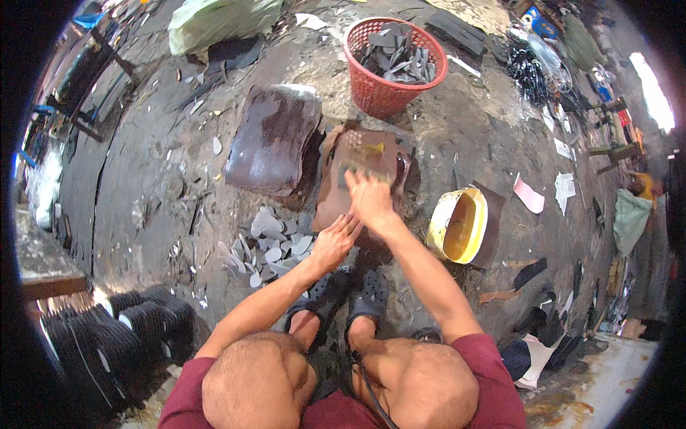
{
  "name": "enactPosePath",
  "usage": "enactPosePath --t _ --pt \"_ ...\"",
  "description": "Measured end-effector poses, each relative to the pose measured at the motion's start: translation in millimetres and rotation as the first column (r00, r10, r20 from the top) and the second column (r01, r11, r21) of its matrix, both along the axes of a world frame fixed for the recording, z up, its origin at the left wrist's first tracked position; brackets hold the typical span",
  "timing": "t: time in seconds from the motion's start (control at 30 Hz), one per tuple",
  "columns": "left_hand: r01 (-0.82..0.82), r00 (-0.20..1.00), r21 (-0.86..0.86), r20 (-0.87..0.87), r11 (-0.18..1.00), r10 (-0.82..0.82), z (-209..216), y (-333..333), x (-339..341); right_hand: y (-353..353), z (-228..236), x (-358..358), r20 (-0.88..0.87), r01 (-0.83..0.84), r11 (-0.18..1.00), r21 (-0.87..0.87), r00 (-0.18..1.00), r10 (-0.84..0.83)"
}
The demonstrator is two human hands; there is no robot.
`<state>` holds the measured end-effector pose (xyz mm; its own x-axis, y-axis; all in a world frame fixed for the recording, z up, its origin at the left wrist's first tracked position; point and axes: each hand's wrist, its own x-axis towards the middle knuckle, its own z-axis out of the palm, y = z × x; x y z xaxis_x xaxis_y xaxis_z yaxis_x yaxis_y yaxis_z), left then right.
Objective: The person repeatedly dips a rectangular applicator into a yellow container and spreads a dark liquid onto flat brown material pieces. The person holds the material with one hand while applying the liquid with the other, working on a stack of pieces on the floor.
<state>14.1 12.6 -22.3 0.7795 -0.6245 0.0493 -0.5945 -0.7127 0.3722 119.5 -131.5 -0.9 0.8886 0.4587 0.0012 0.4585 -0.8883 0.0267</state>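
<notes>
In front of my feet lies a stack of brown leather-like sheets point(336, 201). My left hand point(336, 243) rests at its near edge, fingers stretched out and holding nothing. Over the middle of the stack is my right hand point(370, 199), smeared by motion, so its grip cannot be made out. Just beyond those fingers a blurred yellowish patch point(373, 149) shows on the top sheet. To the right stands a cut-open yellow container point(480, 227) with amber liquid inside. Left of my left hand, small grey cut pieces point(270, 239) lie in a loose heap.
A second stack of dark brown sheets point(268, 139) lies at the left. Beyond the work sits a red perforated basket point(382, 96) of grey pieces. Rows of black soles point(107, 336) stand at the lower left. Scraps point(529, 193) litter the floor at the right.
</notes>
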Motion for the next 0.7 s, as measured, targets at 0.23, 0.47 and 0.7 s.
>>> enactPosePath --t 0.23,0.47,0.7 --pt "-0.238 0.97 -0.502 -0.073 0.831 0.234 3 18 26 -102 31 18 -0.796 0.707 -0.368 0.604 0.556 -0.239" --pt "-0.903 0.395 -0.202 -0.739 0.38 0.546 -5 21 133 -88 -12 40 -0.854 0.773 -0.548 0.32 0.486 0.186" --pt "-0.871 0.45 -0.212 -0.706 0.444 0.547 -6 32 131 -79 -4 41 -0.881 0.892 -0.28 0.355 0.42 0.218"
